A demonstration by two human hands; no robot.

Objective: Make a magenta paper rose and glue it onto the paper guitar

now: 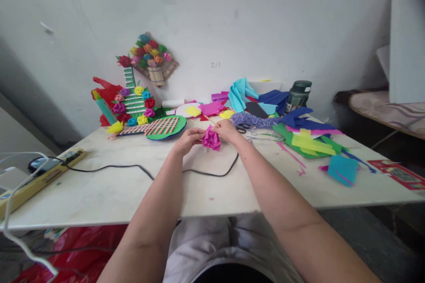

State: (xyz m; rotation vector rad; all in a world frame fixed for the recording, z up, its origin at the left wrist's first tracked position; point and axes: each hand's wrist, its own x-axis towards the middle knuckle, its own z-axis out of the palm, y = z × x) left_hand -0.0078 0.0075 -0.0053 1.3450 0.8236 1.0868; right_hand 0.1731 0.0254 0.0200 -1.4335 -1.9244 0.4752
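Works at a white, faintly stained table (126,190) set against a pale wall (199,17) marked "217". At left edge: yellow power strip (66,163). Against wall: stick-built pot (156,76) filled with many-coloured paper flowers (151,51). Back right: dark green lidded bottle (300,93) with hidden contents. Under table, left: red plastic (89,243), bag or sheet; cannot tell which. Holds magenta paper flower (211,139) over mid-table, between both hands. Pinches flower's edge in fingertips of left hand (190,140); pinches thin wooden stick (208,119) in right hand (226,129).
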